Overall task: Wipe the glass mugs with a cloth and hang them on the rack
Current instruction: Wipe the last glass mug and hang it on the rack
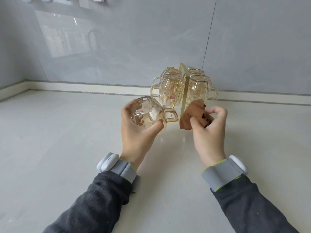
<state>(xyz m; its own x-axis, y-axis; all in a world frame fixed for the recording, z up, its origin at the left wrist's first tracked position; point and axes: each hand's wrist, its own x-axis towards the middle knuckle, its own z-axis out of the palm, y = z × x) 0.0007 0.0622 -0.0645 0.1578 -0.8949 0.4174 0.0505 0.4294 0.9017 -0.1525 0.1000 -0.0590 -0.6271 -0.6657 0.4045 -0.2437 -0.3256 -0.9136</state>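
Dark sleeves (94, 204) and grey wristbands (124, 170) sit nearest. Above the pale countertop (58, 132), the left hand (134, 132) cups an amber glass mug (144, 113) on its side, fingers curled round the body, handle pointing right. The right hand (208, 132) pinches a bunched brown cloth (191, 116) between thumb and fingertips, apart from the mug. Just behind stands the gold rack (182, 84) with four mugs (171, 88) hung upside-down. The cloth hides its lower right part, and the held mug's handle overlaps its base.
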